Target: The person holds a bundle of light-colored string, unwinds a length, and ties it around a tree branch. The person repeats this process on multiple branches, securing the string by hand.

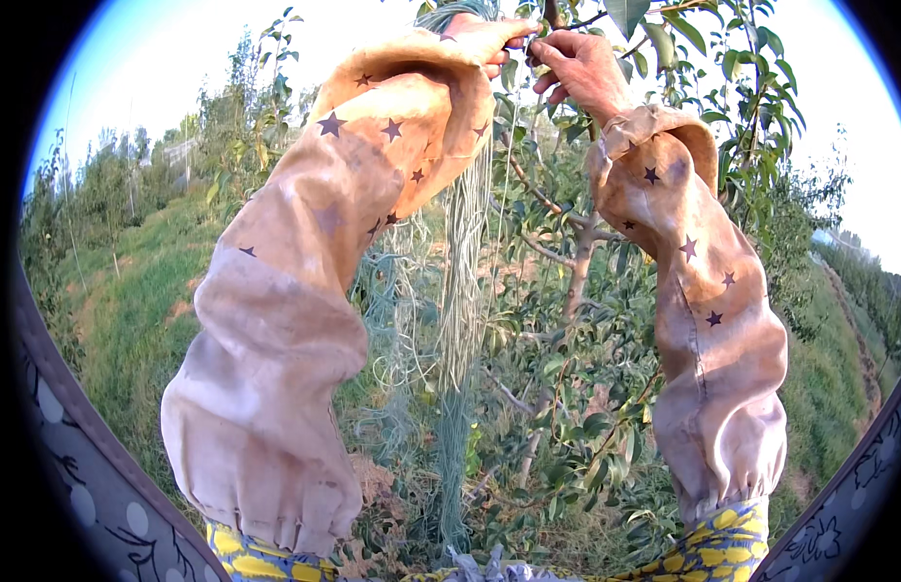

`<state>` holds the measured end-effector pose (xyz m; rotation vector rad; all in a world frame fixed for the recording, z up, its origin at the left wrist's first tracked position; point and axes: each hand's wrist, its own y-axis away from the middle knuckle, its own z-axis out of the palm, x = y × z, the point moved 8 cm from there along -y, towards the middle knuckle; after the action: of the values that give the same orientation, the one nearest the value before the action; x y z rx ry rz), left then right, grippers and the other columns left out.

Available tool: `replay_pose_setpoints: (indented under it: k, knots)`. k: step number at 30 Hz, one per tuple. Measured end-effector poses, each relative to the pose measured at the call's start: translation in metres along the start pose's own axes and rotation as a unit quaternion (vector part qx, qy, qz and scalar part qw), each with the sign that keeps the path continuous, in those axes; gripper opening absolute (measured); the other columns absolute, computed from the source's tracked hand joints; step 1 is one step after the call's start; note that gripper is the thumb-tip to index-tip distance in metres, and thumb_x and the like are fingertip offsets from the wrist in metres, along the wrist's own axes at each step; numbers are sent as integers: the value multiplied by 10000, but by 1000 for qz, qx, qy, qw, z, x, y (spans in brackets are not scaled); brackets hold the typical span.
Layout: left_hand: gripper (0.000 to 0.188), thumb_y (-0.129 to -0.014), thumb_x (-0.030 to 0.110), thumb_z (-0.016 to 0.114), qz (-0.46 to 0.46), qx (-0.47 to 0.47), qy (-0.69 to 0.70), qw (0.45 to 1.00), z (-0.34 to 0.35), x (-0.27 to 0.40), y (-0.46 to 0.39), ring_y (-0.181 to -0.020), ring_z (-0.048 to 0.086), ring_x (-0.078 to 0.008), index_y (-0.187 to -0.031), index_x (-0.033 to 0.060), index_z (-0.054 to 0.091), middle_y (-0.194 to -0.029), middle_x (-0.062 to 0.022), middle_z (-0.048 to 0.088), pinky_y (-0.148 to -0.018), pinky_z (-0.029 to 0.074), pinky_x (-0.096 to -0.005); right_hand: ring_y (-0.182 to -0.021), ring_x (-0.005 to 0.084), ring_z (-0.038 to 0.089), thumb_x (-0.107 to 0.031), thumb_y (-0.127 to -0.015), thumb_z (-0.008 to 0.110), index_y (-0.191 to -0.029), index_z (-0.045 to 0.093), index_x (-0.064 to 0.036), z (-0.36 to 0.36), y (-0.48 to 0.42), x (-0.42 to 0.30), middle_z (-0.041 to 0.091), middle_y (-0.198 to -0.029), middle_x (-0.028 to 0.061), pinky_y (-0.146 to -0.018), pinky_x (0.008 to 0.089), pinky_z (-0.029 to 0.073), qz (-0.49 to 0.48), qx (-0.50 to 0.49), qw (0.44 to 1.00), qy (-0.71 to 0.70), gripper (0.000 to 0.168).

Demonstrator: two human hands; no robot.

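Both of my arms, in star-printed sleeve covers, reach up to a branch at the top of the view. My left hand [494, 40] holds a bundle of green and pale twine [465, 276], which hangs down in long strands between my arms. Its thumb and forefinger point towards the branch. My right hand [581, 69] is just to the right, its thumb and forefinger pinched together close to the left fingertips. A thin strand runs down near the fingertips; whether the right fingers grip it is too small to tell. Leaves [626, 14] hang close above my right hand.
A fruit tree with a forked trunk [580, 269] and leafy branches stands in front of me. More tangled twine [399, 313] hangs left of the main bundle. Grass [148, 291] and further trees [112, 182] lie beyond. A patterned fabric edge [101, 502] frames the lower rim.
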<state>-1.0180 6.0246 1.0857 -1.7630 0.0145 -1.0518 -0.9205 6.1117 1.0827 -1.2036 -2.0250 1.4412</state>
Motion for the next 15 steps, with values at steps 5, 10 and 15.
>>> replay_pose_setpoints:
  k: [5,10,15]
  knots:
    - [251,-821,357,659,35,12,-77,996,-5,2,-7,-394,243,-1,-882,117,621,-621,96,405,-357,140,-183,-570,144,644,-185,-901,527,-986,579,54,-8,-1,1,661,-810,93,-438,226,500,17,49,998,-39,259]
    - [316,-786,468,656,-1,13,-121,993,-30,-26,-45,-362,163,-16,-800,167,558,-482,108,266,-356,114,-202,-583,108,628,-186,-903,543,-1031,573,23,-16,0,-7,664,-860,81,-453,198,481,-7,81,996,-37,246]
    - [230,-786,353,673,99,59,-161,980,-5,16,5,-513,401,-85,-843,130,659,-635,38,509,-490,308,-244,-549,110,594,-178,-862,576,-958,575,24,-26,10,-20,641,-748,70,-451,223,458,40,96,994,20,224]
